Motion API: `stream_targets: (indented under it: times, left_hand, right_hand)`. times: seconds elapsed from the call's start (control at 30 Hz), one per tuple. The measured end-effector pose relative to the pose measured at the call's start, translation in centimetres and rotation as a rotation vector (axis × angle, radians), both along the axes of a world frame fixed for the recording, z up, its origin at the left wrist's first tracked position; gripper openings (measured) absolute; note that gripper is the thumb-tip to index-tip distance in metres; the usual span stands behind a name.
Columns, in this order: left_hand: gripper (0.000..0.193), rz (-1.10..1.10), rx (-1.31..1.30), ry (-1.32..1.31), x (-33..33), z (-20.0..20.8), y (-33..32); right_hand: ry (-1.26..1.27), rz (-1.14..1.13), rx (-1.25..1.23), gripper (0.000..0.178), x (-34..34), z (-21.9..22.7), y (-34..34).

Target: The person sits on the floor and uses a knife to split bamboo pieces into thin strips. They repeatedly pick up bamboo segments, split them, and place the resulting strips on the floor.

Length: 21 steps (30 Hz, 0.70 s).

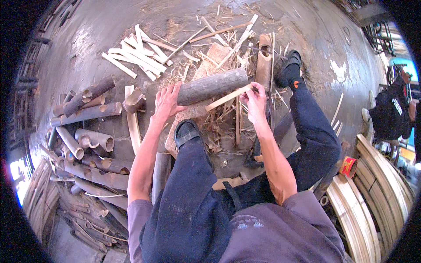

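The right hand (pixel 255 103) is closed in a pinch, with thumb and fingers holding the right end of a narrow, flat, pale bamboo strip (pixel 228 98). The strip slopes down to the left along the near side of a thick, dark grey, cylindrical bamboo tube (pixel 213 86). The left hand (pixel 168 101) is partly open at the tube's left end: fingers spread toward the far side, thumb toward the near side. Contact is visible; how firmly it grips cannot be told.

The tube lies crosswise above a rough, light brown wooden block (pixel 215 56), its right end pointing slightly away from the person. Thin, curled, straw-coloured shavings (pixel 215 127) cover the floor on the near side. A black sandal (pixel 187 133) on the left foot is located just nearer than the left hand.

Beyond the block, to the left, is a loose pile of flat, cream-coloured strips (pixel 139 57). A brown bamboo section with a hole in its side (pixel 263 61) is positioned beyond the right hand. A heap of grey-brown bamboo tubes (pixel 98 111) occupies the left side. Long, pale, curved-looking slats (pixel 353 215) and a red cylindrical can (pixel 348 167) are at the right.
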<state>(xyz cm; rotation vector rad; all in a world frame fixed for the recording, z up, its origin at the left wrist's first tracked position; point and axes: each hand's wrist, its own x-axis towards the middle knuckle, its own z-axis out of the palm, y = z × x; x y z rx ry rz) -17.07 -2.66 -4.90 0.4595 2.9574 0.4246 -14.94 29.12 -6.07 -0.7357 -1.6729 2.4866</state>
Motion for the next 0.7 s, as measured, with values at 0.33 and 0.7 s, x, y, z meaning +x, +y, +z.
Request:
stream_targets:
  times: [0.33, 0.7]
  left_hand:
    - [0.099, 0.003, -0.056, -0.147, 0.2, -0.3, 0.2]
    - [0.090, -0.064, 0.115, 0.000, 0.3, 0.5, 2.8]
  right_hand:
    - [0.030, -0.041, 0.076, 0.045, -2.1, -0.2, -1.5]
    - [0.011, -0.086, -0.052, 0.029, -4.4, -0.8, -1.6]
